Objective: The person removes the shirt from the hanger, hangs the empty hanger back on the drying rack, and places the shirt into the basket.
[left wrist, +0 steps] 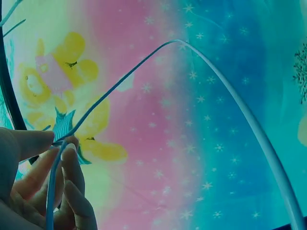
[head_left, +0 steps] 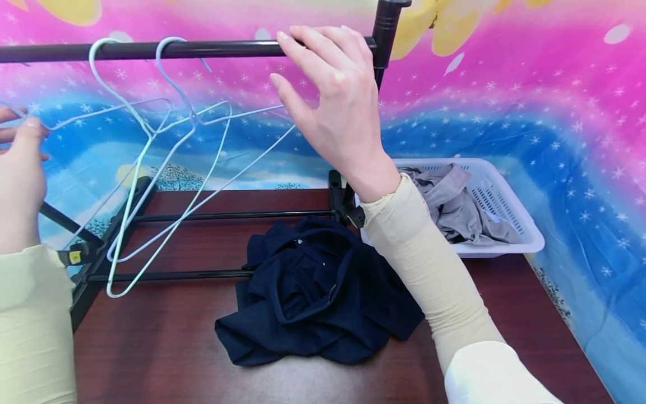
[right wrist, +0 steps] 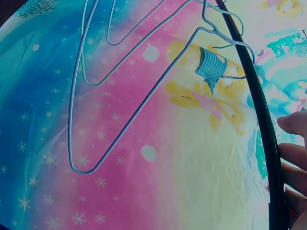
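At the left edge of the head view, my left hand (head_left: 20,174) pinches a light blue clothes hanger (left wrist: 244,105) near its neck, thumb against fingertips. My right hand (head_left: 343,95) rests on the black rail (head_left: 227,49) near its right end, fingers fairly straight over the bar and thumb below, apart from it. A pale green hanger (head_left: 133,196) and a lilac-blue hanger (head_left: 174,87) hang from the rail between the hands. Below them, a crumpled dark navy garment (head_left: 313,292) lies on the brown table (head_left: 151,348).
A white plastic basket (head_left: 535,241) with grey cloth (head_left: 459,207) in it stands behind my right forearm. The rack's black base bars (head_left: 232,215) cross the table, and a post (head_left: 384,33) rises at its right. A colourful printed sheet (head_left: 504,101) hangs behind.
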Available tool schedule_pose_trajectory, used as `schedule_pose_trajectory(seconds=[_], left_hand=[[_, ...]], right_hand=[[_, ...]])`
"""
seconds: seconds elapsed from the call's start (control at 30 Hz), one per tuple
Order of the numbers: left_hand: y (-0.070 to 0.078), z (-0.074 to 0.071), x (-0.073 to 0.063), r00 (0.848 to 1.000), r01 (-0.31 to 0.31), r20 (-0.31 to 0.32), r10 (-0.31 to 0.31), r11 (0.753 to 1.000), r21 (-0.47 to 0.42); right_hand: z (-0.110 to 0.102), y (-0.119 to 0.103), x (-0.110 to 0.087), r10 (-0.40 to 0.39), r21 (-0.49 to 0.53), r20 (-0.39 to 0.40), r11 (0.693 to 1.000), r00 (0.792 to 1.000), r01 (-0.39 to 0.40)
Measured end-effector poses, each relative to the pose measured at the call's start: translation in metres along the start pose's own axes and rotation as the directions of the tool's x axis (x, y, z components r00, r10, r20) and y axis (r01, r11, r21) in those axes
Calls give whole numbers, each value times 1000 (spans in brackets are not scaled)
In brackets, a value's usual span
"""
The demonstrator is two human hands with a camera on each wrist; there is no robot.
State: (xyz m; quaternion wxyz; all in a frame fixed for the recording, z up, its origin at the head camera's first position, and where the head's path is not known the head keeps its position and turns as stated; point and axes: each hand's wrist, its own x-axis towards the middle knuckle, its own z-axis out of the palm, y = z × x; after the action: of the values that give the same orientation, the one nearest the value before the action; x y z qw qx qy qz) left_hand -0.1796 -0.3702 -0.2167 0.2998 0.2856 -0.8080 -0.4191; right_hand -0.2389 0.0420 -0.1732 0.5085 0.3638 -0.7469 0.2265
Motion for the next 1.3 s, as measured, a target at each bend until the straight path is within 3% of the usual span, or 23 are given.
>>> schedule_pose_trajectory(seconds=[0.13, 0.27, 0.33, 0.43, 0.5, 0.6, 0.7, 0.77, 0.87, 0.93, 0.97, 1.03, 1.17, 1.23, 1.3], left_hand=[[8, -2, -19, 992, 118, -46, -115, 991, 65], [13, -4, -31, 987, 143, -76, -139, 989, 42], [15, -5, -35, 991, 114, -81, -110, 993, 42], [18, -5, -42, 993, 12, -119, -2, 996, 86], [19, -4, -46, 985, -69, -150, 89, 989, 131], [17, -2, -51, 964, -181, -168, 207, 971, 158], [14, 3, -55, 929, -315, -163, 332, 941, 120], [12, 7, -57, 886, -435, -150, 438, 899, 59], [13, 11, -64, 807, -581, -147, 572, 814, -22], [14, 14, -71, 768, -635, -156, 621, 769, -71], [15, 15, -74, 757, -650, -163, 633, 755, -85], [16, 17, -81, 741, -669, -179, 647, 734, -117], [14, 20, -93, 729, -684, -173, 662, 713, -153], [10, 23, -96, 737, -676, -159, 657, 710, -197], [5, 26, -99, 758, -650, -138, 638, 720, -243]], right_hand=[[1, 0, 0, -2, 5, -9, 1000, 1000, 2], [1, 0, 0, -2, 3, -12, 1000, 1000, 2], [1, 0, -1, -2, 0, -10, 1000, 1000, 2], [1, 0, -1, -2, -2, -11, 1000, 1000, 2], [1, 0, -1, -2, -1, -13, 1000, 1000, 2], [1, -1, -1, 1, -3, -13, 1000, 1000, -1], [1, 0, -2, 3, -5, -10, 1000, 1000, -3], [1, -1, -1, 3, 1, -8, 1000, 1000, -3], [1, 0, -1, 2, 7, -8, 1000, 1000, -1], [1, 0, -1, 1, 9, -8, 1000, 1000, 0], [1, 0, -1, 0, 9, -7, 1000, 1000, 0], [0, 0, -1, -2, 8, -4, 1000, 1000, 2], [0, 0, -2, -3, 7, 1, 1000, 1000, 3], [-1, 0, -2, -3, 4, 4, 1000, 1000, 3], [-1, 0, -2, -1, -1, 11, 1000, 1000, 1]])
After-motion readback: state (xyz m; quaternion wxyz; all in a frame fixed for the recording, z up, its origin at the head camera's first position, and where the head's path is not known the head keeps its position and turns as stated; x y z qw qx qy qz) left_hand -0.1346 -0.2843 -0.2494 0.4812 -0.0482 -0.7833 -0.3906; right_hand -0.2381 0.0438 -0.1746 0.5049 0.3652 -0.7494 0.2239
